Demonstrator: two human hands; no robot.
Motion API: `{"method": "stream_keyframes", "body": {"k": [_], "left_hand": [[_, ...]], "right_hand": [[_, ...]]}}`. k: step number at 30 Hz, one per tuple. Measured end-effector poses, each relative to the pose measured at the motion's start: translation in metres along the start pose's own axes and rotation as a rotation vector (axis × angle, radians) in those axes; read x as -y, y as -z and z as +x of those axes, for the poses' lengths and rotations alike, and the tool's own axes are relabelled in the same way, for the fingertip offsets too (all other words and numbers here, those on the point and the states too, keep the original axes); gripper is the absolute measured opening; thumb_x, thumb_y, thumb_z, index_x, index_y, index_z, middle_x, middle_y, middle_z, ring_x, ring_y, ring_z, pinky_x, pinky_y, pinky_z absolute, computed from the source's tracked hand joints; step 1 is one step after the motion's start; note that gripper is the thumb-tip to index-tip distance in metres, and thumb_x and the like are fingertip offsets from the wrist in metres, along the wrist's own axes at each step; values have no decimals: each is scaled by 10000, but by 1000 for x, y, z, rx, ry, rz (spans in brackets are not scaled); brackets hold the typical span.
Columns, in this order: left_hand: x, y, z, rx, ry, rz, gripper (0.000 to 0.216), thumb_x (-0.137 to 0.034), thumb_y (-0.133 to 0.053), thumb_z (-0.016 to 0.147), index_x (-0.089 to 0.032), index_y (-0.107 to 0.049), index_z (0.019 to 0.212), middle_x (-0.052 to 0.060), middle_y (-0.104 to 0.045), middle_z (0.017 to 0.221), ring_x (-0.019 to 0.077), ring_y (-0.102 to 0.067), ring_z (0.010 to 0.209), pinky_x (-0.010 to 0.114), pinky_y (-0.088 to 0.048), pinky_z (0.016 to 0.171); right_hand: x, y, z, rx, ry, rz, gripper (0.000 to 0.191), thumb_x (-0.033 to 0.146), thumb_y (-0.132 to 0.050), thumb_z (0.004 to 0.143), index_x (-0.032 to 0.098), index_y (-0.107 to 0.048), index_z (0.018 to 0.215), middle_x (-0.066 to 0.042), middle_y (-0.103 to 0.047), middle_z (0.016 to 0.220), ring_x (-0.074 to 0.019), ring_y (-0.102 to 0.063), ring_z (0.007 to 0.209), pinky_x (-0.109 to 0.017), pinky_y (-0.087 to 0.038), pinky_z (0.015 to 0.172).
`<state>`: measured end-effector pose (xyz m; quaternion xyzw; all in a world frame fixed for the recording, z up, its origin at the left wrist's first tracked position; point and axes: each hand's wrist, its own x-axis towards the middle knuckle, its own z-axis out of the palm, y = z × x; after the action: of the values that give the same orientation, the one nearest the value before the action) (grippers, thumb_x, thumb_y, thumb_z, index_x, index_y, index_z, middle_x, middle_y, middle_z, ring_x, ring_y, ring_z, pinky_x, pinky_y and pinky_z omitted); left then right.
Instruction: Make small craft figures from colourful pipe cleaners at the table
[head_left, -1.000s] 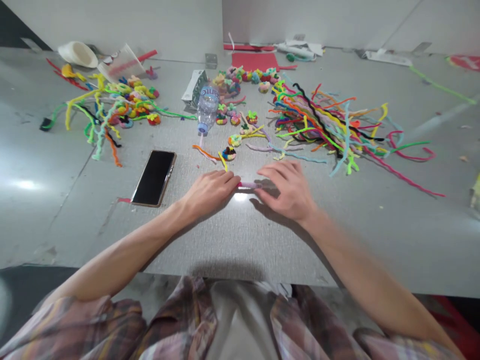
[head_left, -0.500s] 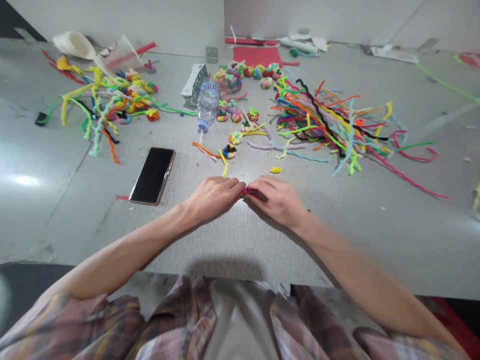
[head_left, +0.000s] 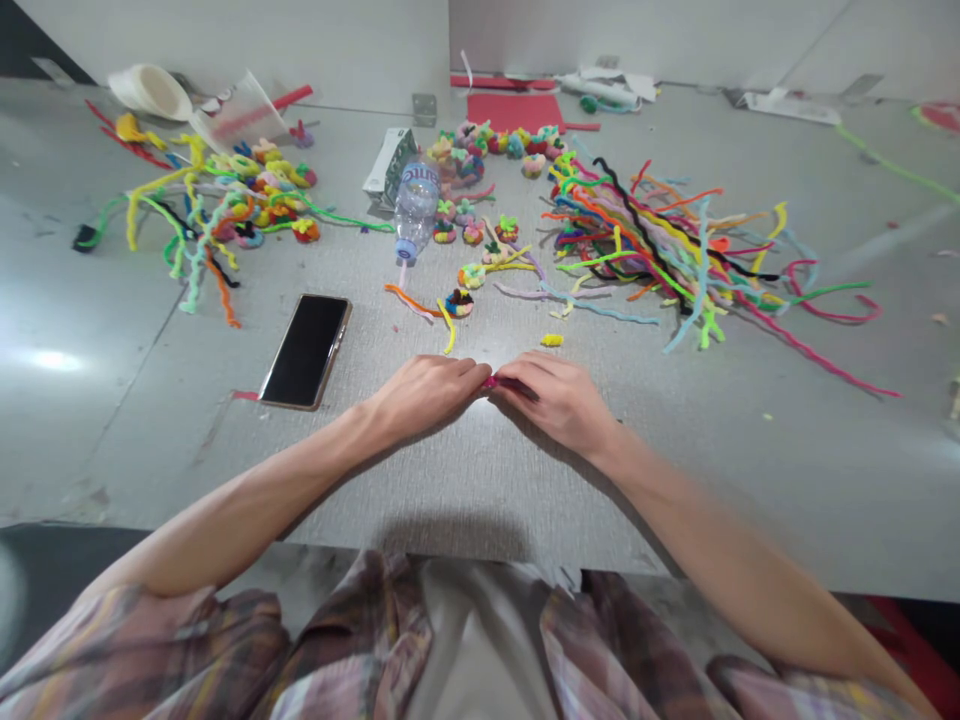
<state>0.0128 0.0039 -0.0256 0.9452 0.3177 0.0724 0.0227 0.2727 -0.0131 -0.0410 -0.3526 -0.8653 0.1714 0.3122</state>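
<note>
Near the middle of the table, my left hand (head_left: 439, 390) and my right hand (head_left: 555, 395) meet fingertip to fingertip. Both are closed in a pinch on a small magenta pipe cleaner (head_left: 490, 381), of which only a short bit shows between them; the rest is hidden by my fingers. A short yellow pipe cleaner piece (head_left: 552, 340) lies just beyond my right hand. Past my left hand are a bent yellow pipe cleaner (head_left: 448, 328) and a small multicoloured pipe-cleaner piece (head_left: 459, 303).
A phone (head_left: 306, 350) lies left of my hands. Beyond stand a plastic bottle (head_left: 416, 205) on its side and a small box (head_left: 388, 165). A large pipe-cleaner bundle (head_left: 645, 240) spreads at right; a colourful pile (head_left: 255, 190), a clear cup (head_left: 244, 115) and a red sheet (head_left: 514, 111) lie farther back.
My hands stay almost in place, still pinching the magenta pipe cleaner. The view shifts very slightly; nothing on the table has moved.
</note>
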Motion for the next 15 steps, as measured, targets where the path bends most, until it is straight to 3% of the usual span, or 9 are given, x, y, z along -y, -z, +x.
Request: {"method": "stream_keyframes", "body": {"k": [15], "left_hand": [[3, 3, 0, 65, 2, -27, 178, -276, -528, 1212, -178, -667, 1158, 42, -750, 934, 176, -672, 748, 308, -404, 629]], "right_hand": [[4, 3, 3, 11, -54, 46, 251, 442, -637, 1182, 255, -793, 1119, -73, -822, 1019, -250, -753, 935, -407, -584, 859]]}}
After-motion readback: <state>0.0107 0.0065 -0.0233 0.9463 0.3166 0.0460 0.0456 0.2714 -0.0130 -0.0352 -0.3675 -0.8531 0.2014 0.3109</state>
